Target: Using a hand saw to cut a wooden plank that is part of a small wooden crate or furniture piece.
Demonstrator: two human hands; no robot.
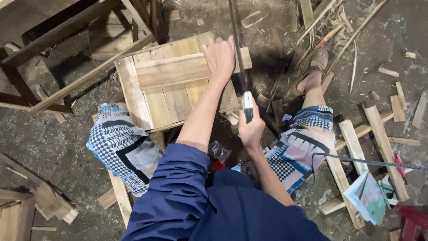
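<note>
My left hand (219, 57) presses down on a short wooden board (171, 70) that lies across a small slatted wooden stool (156, 100). My right hand (250, 127) grips the handle of a hand saw (240, 67). The saw's thin blade runs up past the board's right end, close beside my left hand's fingers. I sit with patterned shorts on, knees either side of the stool, and my sandalled right foot (312, 67) rests on the ground to the right.
Wooden slats (352, 147) and offcuts litter the dirt floor at right. A booklet (368, 196) and a red tool (412, 218) lie at lower right. Timber frames (53, 35) stand at upper left, scrap blocks (49, 201) at lower left.
</note>
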